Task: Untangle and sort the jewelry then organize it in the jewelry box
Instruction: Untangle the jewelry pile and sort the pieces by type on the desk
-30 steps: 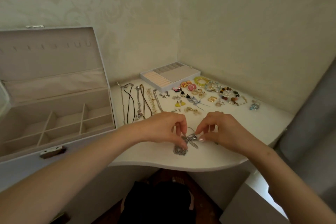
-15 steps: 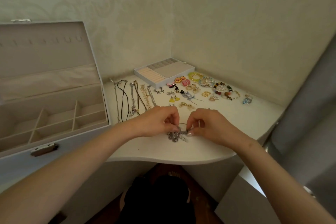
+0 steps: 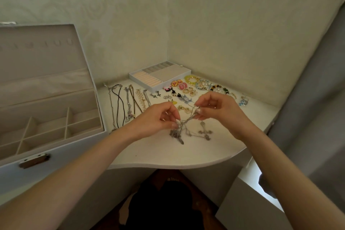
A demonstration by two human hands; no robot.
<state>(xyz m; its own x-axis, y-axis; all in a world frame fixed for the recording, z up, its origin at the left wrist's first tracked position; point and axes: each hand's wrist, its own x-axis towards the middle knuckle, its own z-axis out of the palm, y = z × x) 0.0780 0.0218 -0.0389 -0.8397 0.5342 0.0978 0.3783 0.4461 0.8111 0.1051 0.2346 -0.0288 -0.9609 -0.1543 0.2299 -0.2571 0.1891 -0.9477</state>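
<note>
White jewelry box point(image 3: 56, 157), silver tangled chains point(image 3: 183, 129), yellow-green bead bracelet point(image 3: 191, 79), pink earrings point(image 3: 179, 84), damask-patterned wall point(image 3: 112, 15)

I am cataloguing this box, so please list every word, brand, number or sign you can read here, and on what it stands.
None can be read.
The row of pale marks inside the jewelry box lid forms no legible word; they may be hooks.
The metal clasp shows no readable engraving.

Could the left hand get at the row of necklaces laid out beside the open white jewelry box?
Probably yes: the laid-out necklaces lie right beside the left hand, nothing between. It must first release the tangled silver chains it pinches with the right hand.
</note>
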